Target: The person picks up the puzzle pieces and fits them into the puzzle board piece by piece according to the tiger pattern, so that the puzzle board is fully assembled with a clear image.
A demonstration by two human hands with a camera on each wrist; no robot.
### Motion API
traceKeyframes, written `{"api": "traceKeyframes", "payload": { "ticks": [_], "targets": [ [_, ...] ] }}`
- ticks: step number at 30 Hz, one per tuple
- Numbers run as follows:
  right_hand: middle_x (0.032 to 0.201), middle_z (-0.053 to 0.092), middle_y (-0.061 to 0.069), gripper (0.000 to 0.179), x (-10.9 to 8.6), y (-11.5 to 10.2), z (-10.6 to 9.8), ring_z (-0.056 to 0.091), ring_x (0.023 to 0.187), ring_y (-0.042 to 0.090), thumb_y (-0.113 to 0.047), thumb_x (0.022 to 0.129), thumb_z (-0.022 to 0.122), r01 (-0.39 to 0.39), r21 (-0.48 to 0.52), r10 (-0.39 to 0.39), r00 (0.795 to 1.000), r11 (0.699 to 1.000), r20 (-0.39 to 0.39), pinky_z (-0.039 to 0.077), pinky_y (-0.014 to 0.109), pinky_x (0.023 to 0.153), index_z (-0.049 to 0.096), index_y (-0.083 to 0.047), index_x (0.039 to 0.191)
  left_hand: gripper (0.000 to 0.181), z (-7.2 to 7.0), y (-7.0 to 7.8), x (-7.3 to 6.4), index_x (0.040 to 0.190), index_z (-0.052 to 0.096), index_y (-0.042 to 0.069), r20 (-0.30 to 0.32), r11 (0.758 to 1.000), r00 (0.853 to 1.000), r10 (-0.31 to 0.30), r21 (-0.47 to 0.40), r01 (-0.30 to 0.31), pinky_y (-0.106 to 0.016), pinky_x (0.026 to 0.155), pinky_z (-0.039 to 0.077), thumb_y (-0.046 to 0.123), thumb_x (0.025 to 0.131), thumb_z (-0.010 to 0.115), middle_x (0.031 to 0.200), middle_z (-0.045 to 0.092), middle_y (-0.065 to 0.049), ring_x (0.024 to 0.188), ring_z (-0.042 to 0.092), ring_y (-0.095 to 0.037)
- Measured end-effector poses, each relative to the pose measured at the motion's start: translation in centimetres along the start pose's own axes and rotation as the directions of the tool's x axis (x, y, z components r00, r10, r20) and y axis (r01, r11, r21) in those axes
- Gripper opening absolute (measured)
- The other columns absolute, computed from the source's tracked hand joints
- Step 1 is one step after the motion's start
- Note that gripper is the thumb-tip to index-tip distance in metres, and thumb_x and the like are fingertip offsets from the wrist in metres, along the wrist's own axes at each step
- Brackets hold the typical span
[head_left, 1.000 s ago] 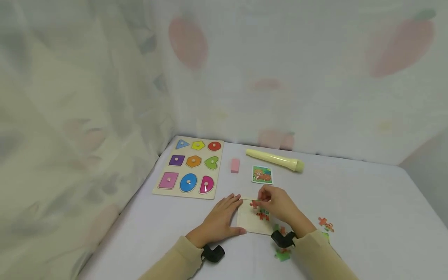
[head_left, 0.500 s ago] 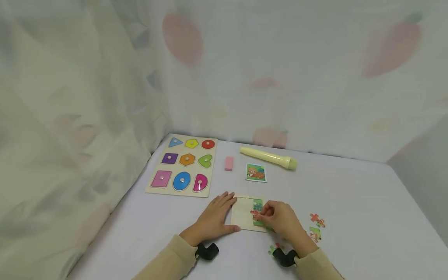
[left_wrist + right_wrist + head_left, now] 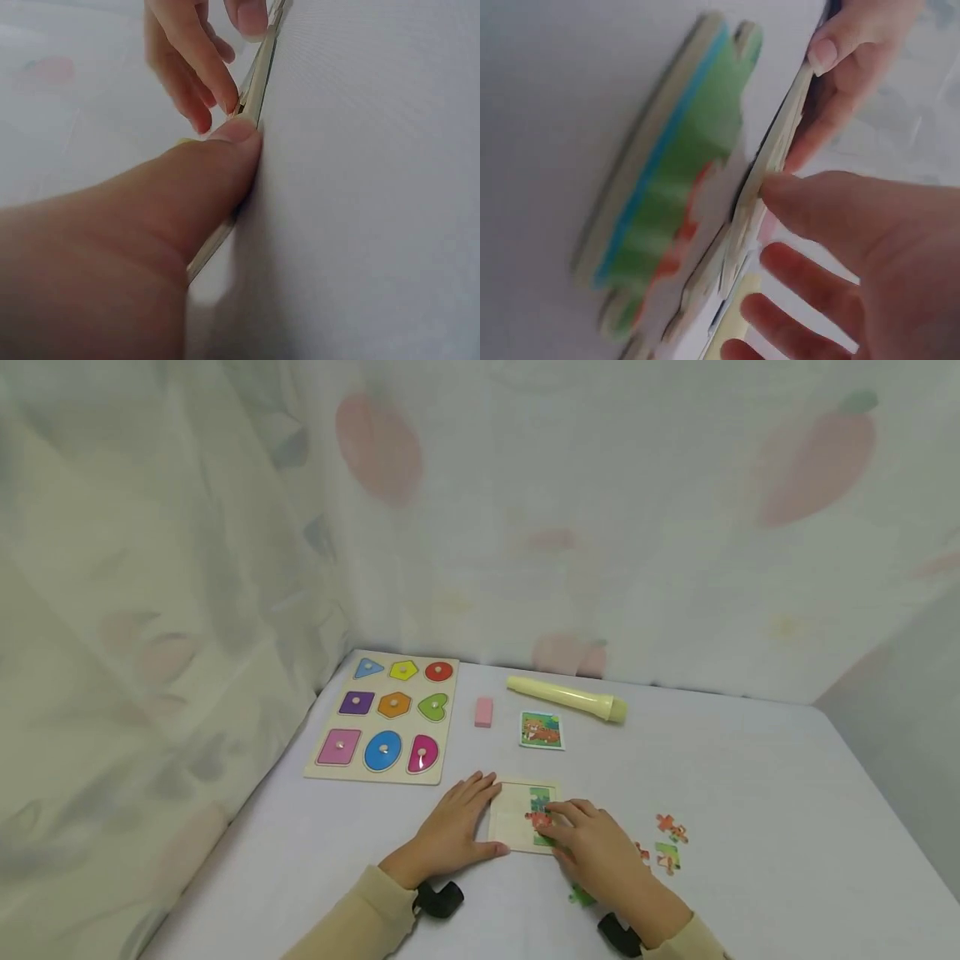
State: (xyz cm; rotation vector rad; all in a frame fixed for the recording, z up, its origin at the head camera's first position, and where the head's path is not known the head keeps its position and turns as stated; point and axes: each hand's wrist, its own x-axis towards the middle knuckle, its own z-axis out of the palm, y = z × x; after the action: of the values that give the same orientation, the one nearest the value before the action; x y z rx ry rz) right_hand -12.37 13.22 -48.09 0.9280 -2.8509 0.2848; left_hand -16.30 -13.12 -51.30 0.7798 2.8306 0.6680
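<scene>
A square wooden puzzle tray (image 3: pixel 512 831) lies in the middle of the table. My left hand (image 3: pixel 453 828) steadies it from the left, fingers stretched along its far left corner and the thumb (image 3: pixel 238 131) on its near edge. Joined green jigsaw pieces (image 3: pixel 538 797) fill part of its right side. Beside them is a red jigsaw piece (image 3: pixel 536 819), touched by the fingertips of my right hand (image 3: pixel 603 856), whose fingers are extended over the tray. In the right wrist view, a green jigsaw piece (image 3: pixel 679 142) with a blue edge lies on the table.
Loose pieces (image 3: pixel 668 856) lie right of my right hand. Behind the tray are a tiger picture card (image 3: pixel 542 731), a pink block (image 3: pixel 483 712) and a yellow toy microphone (image 3: pixel 566 695). A knobbed shape board (image 3: pixel 381 718) stands back left, near the curtain (image 3: pixel 465 510).
The right hand has carried the red piece down onto the tray and its pinch has loosened into extended fingers. The left hand keeps its place on the tray. The head view has shifted slightly.
</scene>
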Motion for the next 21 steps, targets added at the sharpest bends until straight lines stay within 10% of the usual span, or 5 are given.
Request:
{"api": "traceKeyframes", "payload": {
  "ticks": [8, 21],
  "targets": [
    [0.140, 0.065, 0.004, 0.036, -0.41, 0.85, 0.23, 0.059, 0.127, 0.032, -0.019, 0.094, 0.081, 0.089, 0.014, -0.089, 0.996, 0.996, -0.025, 0.057, 0.052, 0.096, 0.077, -0.024, 0.130, 0.092, 0.10, -0.16, 0.10, 0.162, 0.040, 0.013, 0.000, 1.000, 1.000, 0.015, 0.010, -0.015, -0.053, 0.128, 0.018, 0.057, 0.090, 0.077, 0.171, 0.029, -0.006, 0.159, 0.017, -0.028],
    [0.141, 0.065, 0.004, 0.041, -0.31, 0.62, 0.10, 0.059, 0.130, 0.029, -0.002, 0.094, 0.070, -0.094, 0.172, 0.080, 0.993, 0.981, 0.083, 0.052, 0.052, 0.106, 0.071, -0.016, 0.132, 0.091, -0.21, 0.16, 0.02, 0.162, 0.039, 0.013, 0.015, 1.000, 1.000, 0.001, 0.001, -0.001, -0.051, 0.128, 0.015, 0.056, 0.091, 0.076, 0.172, 0.028, -0.006, 0.160, 0.016, -0.027]
  ]
}}
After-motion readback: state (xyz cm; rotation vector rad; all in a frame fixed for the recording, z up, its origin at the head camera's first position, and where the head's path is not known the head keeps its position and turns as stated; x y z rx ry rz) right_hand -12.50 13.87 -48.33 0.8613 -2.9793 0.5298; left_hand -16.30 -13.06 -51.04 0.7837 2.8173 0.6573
